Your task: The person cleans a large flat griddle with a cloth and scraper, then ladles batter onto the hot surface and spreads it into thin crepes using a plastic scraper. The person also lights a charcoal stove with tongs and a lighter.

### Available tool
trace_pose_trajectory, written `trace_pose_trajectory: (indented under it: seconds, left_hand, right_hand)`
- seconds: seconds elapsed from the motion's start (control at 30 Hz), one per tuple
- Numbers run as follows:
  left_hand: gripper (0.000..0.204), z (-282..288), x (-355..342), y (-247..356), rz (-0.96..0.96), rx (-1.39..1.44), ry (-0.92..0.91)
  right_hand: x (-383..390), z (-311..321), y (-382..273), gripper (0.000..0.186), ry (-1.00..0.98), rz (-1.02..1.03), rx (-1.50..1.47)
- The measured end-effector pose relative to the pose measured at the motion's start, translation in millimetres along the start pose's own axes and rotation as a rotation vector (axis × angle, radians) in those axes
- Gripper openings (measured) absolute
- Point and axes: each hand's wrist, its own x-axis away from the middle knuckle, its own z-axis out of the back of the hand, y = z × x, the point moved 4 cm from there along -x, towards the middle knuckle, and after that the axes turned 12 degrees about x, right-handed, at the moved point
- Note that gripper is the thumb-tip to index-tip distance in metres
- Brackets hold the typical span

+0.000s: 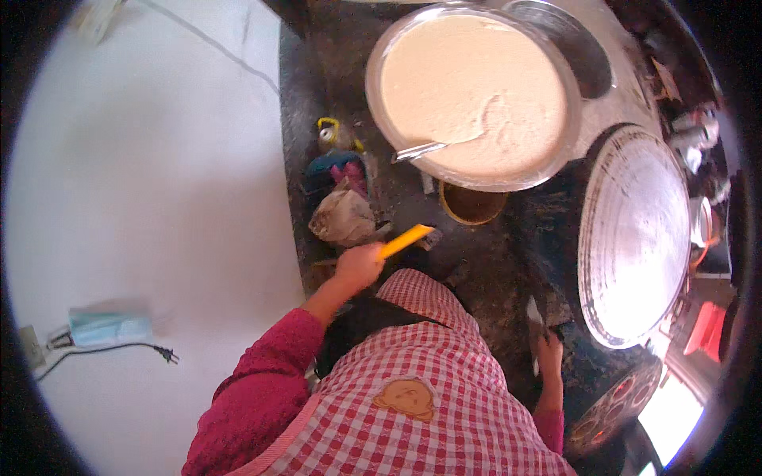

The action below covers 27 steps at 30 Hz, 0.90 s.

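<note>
My left hand (359, 266) is closed around a flat yellow stick-like tool (406, 239), which points toward a small brown bowl (472, 204). Low beside a large round griddle (635, 234) with a pale thin layer spread over it, my right hand (548, 349) grips a small white flat scraper (536, 313). A wide metal basin (476, 170) of cream-coloured batter stands at the top, with a metal ladle (432, 148) resting in it. I wear a red checked apron (413, 397) and dark red sleeves.
A crumpled grey bag (343, 218), dark cloths (333, 170) and a small yellow-handled bottle (329, 135) lie on the dark counter's left side. On the white surface to the left are a blue face mask (109, 327) and a black plug cable (163, 354). An empty metal pan (583, 51) sits behind the basin.
</note>
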Motion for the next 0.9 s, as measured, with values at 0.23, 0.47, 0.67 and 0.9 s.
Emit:
trace_pose_trajectory:
  seconds: [0.23,0.47,0.67,0.9]
  left_hand:
    - [0.026,54.1,92.2,-129.5,0.518,0.138,0.359]
    - [0.03,91.7,126.1,-182.2,0.574,0.281,0.642]
    - [0.024,79.3,67.3,-190.0,0.576,0.092,0.174]
    - [0.016,45.5,-44.2,-57.8,-0.218,-0.098,-0.333]
  right_hand:
    - [-100.3,-49.0,-291.5,0.031,-0.421,0.524,-0.208]
    - [-107.9,-125.1,-411.2,0.043,-0.749,0.332,-0.502]
    - [-121.9,-101.1,-387.0,0.05,-0.569,0.545,0.009]
    - [-64.4,-70.5,-449.9,0.041,-0.115,1.141,0.183]
